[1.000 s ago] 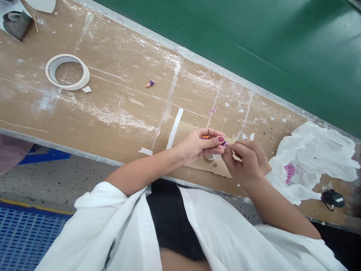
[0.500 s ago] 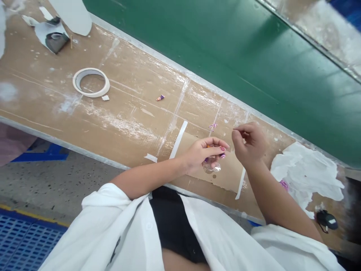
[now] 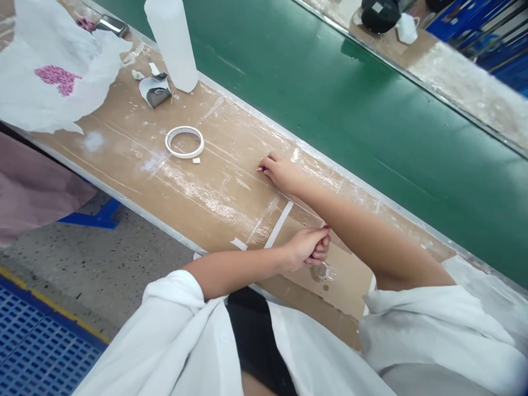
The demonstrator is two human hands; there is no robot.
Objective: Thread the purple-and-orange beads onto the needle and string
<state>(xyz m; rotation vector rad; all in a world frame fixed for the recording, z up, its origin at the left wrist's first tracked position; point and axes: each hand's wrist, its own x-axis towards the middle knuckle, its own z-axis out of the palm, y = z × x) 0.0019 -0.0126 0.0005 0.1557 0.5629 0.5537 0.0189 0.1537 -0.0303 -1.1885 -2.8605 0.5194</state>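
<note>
My right hand (image 3: 280,171) reaches across the table, its fingertips closed on a small purple-and-orange figurine (image 3: 260,169) at the table surface. My left hand (image 3: 310,247) is closed over the brown card, with a bit of a small orange-and-purple piece (image 3: 319,242) showing between its fingers. The rest of that piece is hidden by the fingers. Just below the left hand a small clear, round-ended object (image 3: 326,271) rests on the brown card (image 3: 346,280), which white tape strips (image 3: 279,224) border.
To the left lie a masking tape roll (image 3: 184,155), a crumpled grey-and-white scrap (image 3: 155,92) and a white sheet with pink beads (image 3: 60,77) on it. A white bottle (image 3: 173,44) stands by the green surface (image 3: 330,88). Another white sheet (image 3: 487,291) lies at right.
My right hand has moved left across the table and closed on the figurine. My left hand's fingers have curled in tighter. The view has swung left, bringing in the bead-covered sheet.
</note>
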